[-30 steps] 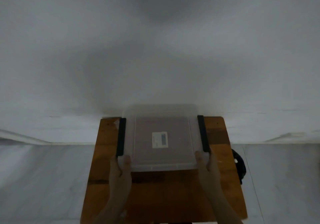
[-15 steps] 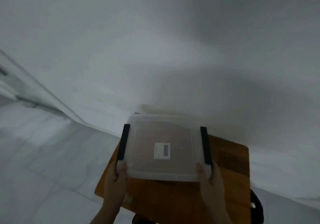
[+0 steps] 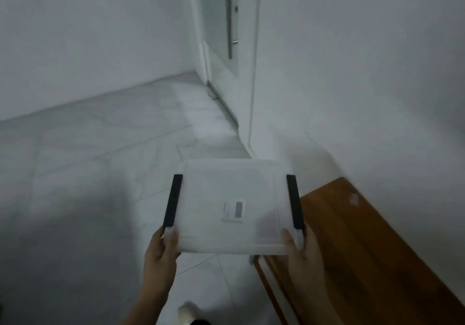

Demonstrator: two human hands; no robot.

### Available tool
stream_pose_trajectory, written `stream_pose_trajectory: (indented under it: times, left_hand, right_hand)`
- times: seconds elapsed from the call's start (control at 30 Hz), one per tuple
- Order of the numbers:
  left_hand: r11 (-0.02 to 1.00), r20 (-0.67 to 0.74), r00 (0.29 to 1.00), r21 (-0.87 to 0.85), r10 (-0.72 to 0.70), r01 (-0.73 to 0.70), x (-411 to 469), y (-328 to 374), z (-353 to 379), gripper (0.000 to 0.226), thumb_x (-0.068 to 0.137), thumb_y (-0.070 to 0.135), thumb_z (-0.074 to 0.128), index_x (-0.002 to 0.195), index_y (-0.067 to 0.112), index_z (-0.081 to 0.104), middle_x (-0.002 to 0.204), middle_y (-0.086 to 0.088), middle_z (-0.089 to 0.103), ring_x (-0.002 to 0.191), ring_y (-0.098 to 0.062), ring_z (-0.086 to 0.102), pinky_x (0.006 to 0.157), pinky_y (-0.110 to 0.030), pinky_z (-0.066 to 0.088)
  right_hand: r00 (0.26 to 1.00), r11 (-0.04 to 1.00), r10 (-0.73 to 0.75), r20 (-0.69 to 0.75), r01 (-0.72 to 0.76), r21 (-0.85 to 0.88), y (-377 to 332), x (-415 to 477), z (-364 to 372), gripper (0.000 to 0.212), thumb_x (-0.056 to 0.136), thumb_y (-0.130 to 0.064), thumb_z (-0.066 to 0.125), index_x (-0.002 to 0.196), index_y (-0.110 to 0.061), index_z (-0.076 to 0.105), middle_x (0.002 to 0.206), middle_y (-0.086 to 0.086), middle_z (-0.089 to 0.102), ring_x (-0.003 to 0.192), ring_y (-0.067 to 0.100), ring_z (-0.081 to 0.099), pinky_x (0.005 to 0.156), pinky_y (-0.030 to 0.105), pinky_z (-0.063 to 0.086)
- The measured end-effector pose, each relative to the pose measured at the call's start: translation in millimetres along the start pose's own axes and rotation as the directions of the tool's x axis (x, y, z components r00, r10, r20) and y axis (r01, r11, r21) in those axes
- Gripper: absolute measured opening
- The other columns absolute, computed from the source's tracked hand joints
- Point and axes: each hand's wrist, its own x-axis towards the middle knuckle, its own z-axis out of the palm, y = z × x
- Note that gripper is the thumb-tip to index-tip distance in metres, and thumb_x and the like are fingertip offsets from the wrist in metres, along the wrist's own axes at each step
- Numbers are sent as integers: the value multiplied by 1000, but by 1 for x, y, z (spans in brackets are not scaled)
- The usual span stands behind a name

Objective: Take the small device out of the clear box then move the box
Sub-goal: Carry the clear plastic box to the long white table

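The clear box is a flat see-through plastic case with a black latch on each side and a small white label on its lid. I hold it in the air over the tiled floor, left of the wooden table. My left hand grips its near left corner and my right hand grips its near right corner. The lid is closed. No small device shows in this view.
A brown wooden table stands at the right against the white wall, with a small pale mark near its far edge. A white door with a metal handle is ahead. Grey floor tiles spread left. My foot shows below.
The box has been lifted off the wooden table and carried left over the floor. My view has swung left, so the table now sits at the right and a door has appeared.
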Motion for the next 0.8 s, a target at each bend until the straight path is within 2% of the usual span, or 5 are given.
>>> stream_pose_trajectory:
  times: [0.23,0.4,0.6,0.77,0.8]
  left_hand:
    - [995,-263,964,-76,42,-64,81,13,-171,26,102,34,50,122,23,62,108,-2,69,106,-25,67,95,-52,54]
    - [989,-387,919,-88,77,-120,134,41,-266,43,91,50,54,125,26,64,110,-2,72,106,-24,69,92,-48,56]
    - [977,-448,892,-157,60,-145,229,64,-337,35,92,42,65,122,27,66,111,9,76,104,-14,72,92,-40,56]
    - [979,-506,862,-168,13,-114,343,84,-394,34,87,33,67,121,28,65,108,3,78,100,-16,74,89,-36,57]
    - [980,-523,852,-171,-3,-101,366,89,-407,36,87,33,67,123,27,64,109,2,77,101,-16,74,91,-37,57]
  right_hand:
    - [956,981,-168,242,187,-60,-66,-9,206,60,89,-51,58,143,-28,46,136,-11,55,124,10,52,104,33,41]
    - [896,957,-242,372,284,-62,-116,-9,328,47,94,-32,61,139,-32,45,115,-28,57,83,-28,54,72,-2,41]
    - [858,927,-306,412,367,-77,-172,16,464,55,94,-25,63,145,-22,44,114,-15,63,103,33,53,78,32,48]
    - [838,936,-273,473,345,-73,-205,69,607,61,93,-27,64,149,-23,39,122,-19,55,114,42,49,86,34,48]
    - [819,934,-274,504,351,-63,-215,81,638,60,93,-27,64,148,-24,40,99,-25,59,113,43,50,83,32,49]
